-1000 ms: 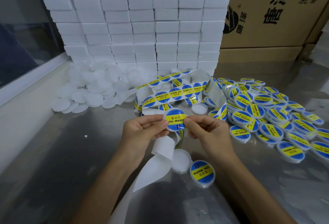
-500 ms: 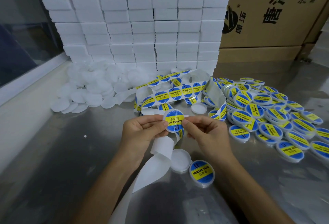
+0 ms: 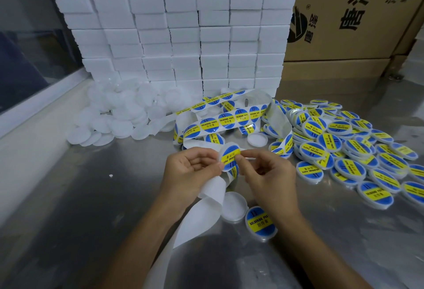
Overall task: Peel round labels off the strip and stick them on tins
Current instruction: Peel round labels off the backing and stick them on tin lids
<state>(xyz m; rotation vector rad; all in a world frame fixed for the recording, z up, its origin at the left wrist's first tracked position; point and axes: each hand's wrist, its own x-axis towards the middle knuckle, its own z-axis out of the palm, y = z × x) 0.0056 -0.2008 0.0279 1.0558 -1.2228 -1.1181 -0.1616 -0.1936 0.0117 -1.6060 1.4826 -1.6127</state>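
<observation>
**Label held over a tin, above the steel counter**

Both hands meet just above the steel counter (image 3: 68,208), and everything here is placed from the tin (image 3: 226,151) they hold between them. The left hand (image 3: 190,169) has its grip closed on the tin's left edge, thumb and fingers curled round it. The right hand (image 3: 268,174) pinches the right edge of the round blue-and-yellow label (image 3: 230,159) with thumb and forefinger, the other fingers loosely curled. The label lies across the tin's face; whether it is fully pressed down cannot be told.

The white backing strip (image 3: 211,199) hangs from under the tin, curls just below the left hand and runs down toward the near edge of the counter. Beyond the tin, the still-loaded part of the strip (image 3: 229,120) loops over the counter with a row of labels on it.

Just below the tin, touching the curled backing, lies an unlabelled white tin (image 3: 234,206), and beside that, nearer the right wrist, a labelled tin (image 3: 260,223). Another bare tin (image 3: 257,139) sits just beyond and right of the held one. Well to the right spreads a heap of labelled tins (image 3: 355,148). To the far left, beyond the tin, is a pile of plain white tins (image 3: 119,114). Behind them rises a wall of stacked white boxes (image 3: 183,24), with a brown carton (image 3: 355,13) printed with black characters to its right.
</observation>
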